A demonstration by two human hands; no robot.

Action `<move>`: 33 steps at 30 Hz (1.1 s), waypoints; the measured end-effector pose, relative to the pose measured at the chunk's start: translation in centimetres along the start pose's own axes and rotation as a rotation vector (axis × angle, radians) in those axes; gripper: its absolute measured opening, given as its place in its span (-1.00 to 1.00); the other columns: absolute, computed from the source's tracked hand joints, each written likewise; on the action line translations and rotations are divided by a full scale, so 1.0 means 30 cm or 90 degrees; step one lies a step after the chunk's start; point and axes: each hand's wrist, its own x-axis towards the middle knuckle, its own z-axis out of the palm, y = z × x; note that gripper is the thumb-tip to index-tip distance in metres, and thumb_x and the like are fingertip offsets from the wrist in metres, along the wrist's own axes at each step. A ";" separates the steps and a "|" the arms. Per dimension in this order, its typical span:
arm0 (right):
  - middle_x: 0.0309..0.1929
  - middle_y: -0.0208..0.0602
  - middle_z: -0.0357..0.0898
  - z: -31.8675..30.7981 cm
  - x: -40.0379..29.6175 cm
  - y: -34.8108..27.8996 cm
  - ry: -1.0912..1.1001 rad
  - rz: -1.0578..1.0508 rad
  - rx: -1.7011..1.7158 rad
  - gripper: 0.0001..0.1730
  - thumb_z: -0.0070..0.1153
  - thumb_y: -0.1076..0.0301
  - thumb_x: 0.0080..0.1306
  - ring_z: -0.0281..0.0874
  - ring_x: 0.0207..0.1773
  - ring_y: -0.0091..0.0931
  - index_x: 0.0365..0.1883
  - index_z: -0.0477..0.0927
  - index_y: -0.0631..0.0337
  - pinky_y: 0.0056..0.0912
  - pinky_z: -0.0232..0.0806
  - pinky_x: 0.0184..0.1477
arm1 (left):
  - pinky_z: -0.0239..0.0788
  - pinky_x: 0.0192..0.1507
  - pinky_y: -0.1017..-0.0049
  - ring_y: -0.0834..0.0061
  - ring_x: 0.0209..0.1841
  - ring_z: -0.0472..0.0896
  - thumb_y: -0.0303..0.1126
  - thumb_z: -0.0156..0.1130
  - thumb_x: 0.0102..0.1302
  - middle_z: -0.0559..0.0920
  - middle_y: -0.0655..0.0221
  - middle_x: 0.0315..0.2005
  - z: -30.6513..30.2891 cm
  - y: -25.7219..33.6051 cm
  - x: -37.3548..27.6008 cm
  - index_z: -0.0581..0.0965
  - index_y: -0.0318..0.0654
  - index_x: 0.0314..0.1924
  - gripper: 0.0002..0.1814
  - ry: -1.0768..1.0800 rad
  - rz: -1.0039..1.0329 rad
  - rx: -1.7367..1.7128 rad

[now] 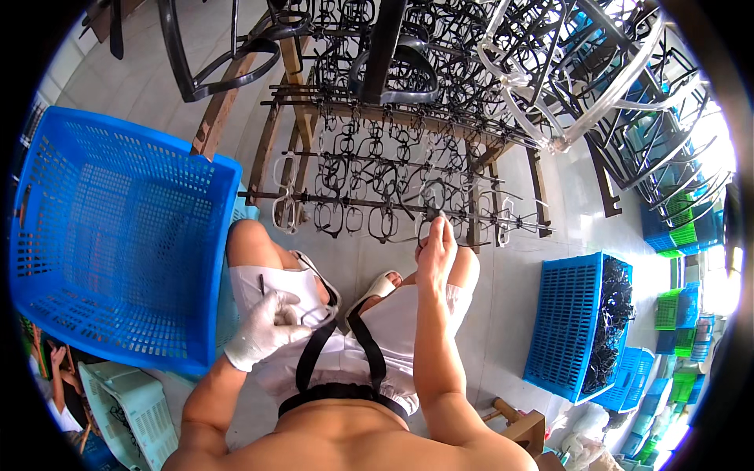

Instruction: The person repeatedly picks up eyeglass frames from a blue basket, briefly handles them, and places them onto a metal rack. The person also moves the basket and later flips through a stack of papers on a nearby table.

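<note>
My left hand (265, 327), in a white glove, is over my left thigh. Between its thumb and fingers is an eyeglass frame (323, 318) with a pale rim; a dark temple tip shows above the knuckles. My bare right hand (437, 247) reaches forward past my right knee. Its fingertips pinch a dark grey eyeglass frame (435, 191) beside the nearest metal rod (365, 202). Several black and clear frames hang along this rod, among them a clear frame (284, 213) at its left. Whether the pinched frame touches the rod is hidden by overlap.
A wooden rack (306, 120) carries further rods crowded with frames. Large frames hang close overhead, including a transparent one (554, 138). Left of my knee is a blue plastic basket (227, 265). To the right, another blue basket (559, 324) holds tangled black frames. People sit at the lower left.
</note>
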 end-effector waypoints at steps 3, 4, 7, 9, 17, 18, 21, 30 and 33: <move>-0.50 -0.53 0.35 0.010 0.045 0.014 0.014 -0.018 -0.066 -0.65 -0.13 0.17 0.43 0.22 -0.52 -0.69 -0.07 0.50 0.27 -0.57 0.15 -0.50 | 0.29 -0.37 0.67 0.77 -0.44 0.42 -0.50 0.32 0.15 0.48 0.56 -0.54 0.005 0.025 -0.007 0.52 -0.36 -0.12 -0.71 0.008 0.014 0.209; -0.44 -0.42 0.43 0.036 0.016 -0.032 0.051 0.019 -0.036 -0.66 -0.10 0.20 0.38 0.29 -0.44 -0.60 -0.27 0.52 0.34 -0.50 0.21 -0.37 | 0.28 -0.38 0.66 0.77 -0.44 0.42 -0.49 0.30 0.17 0.48 0.56 -0.54 0.002 0.007 -0.009 0.54 -0.35 -0.14 -0.75 -0.017 0.026 0.213; -0.68 -0.54 0.23 0.048 0.074 0.029 0.102 -0.213 -0.132 -0.70 -0.02 0.17 0.31 0.06 -0.65 -0.69 -0.41 0.53 0.23 -0.57 -0.03 -0.60 | 0.27 -0.40 0.67 0.76 -0.47 0.42 -0.47 0.16 0.29 0.51 0.54 -0.47 0.002 -0.042 0.012 0.59 -0.31 -0.17 -0.85 -0.043 0.247 0.233; -0.68 -0.53 0.23 0.045 0.093 0.039 0.120 -0.169 -0.093 -0.68 -0.02 0.19 0.28 0.04 -0.62 -0.68 -0.57 0.47 0.23 -0.56 -0.02 -0.55 | 0.29 -0.40 0.67 0.73 -0.50 0.42 -0.46 0.13 0.30 0.54 0.49 -0.39 0.014 -0.039 0.009 0.58 -0.32 -0.16 -0.84 -0.044 0.192 0.047; -0.42 -0.36 0.34 0.051 0.075 0.051 0.141 -0.249 -0.097 -0.67 0.00 0.18 0.35 0.28 -0.36 -0.51 -0.23 0.50 0.35 -0.45 0.19 -0.25 | 0.47 -0.41 0.60 0.57 -0.43 0.59 -0.49 0.10 0.32 0.59 0.26 -0.30 0.061 0.102 0.041 0.51 -0.38 -0.24 -0.90 -0.110 0.085 -0.367; -0.28 -0.26 0.36 0.034 0.057 0.032 0.154 -0.321 -0.201 -0.68 0.02 0.25 0.34 0.29 -0.21 -0.41 -0.14 0.48 0.38 -0.38 0.19 -0.08 | 0.48 -0.42 0.59 0.54 -0.43 0.60 -0.51 0.11 0.30 0.59 0.23 -0.29 0.068 0.107 0.054 0.51 -0.40 -0.25 -0.91 -0.115 0.106 -0.396; -0.08 -0.10 0.33 0.036 -0.124 -0.046 0.151 -0.431 -0.287 -0.64 -0.01 0.36 0.30 0.23 0.02 -0.19 0.01 0.39 0.39 -0.17 0.12 0.13 | 0.52 -0.28 0.49 0.39 -0.26 0.63 -0.58 0.25 0.18 0.60 0.16 -0.18 0.102 0.142 0.067 0.54 -0.35 -0.35 -0.95 -0.064 0.115 -0.458; -0.53 -0.24 0.44 -0.207 -0.350 -0.159 -0.420 0.124 0.278 -0.62 -0.18 0.14 0.45 0.42 -0.47 -0.45 -0.11 0.40 0.34 -0.35 0.35 -0.34 | 0.09 0.27 0.24 0.09 0.26 0.32 -0.01 -0.20 0.43 0.45 -0.01 0.13 0.157 0.224 0.209 0.59 -0.30 -0.23 -0.47 0.067 0.587 0.239; -0.45 -0.34 0.40 -0.320 -0.169 -0.148 -0.094 -0.331 0.010 -0.58 -0.27 0.05 0.48 0.27 -0.56 -0.62 -0.03 0.34 0.27 -0.61 0.20 -0.52 | 0.34 0.01 0.41 0.37 -0.16 0.59 -0.15 -0.21 0.45 0.65 0.22 -0.29 -0.040 0.132 0.247 0.56 -0.35 -0.27 -0.54 0.242 0.447 0.228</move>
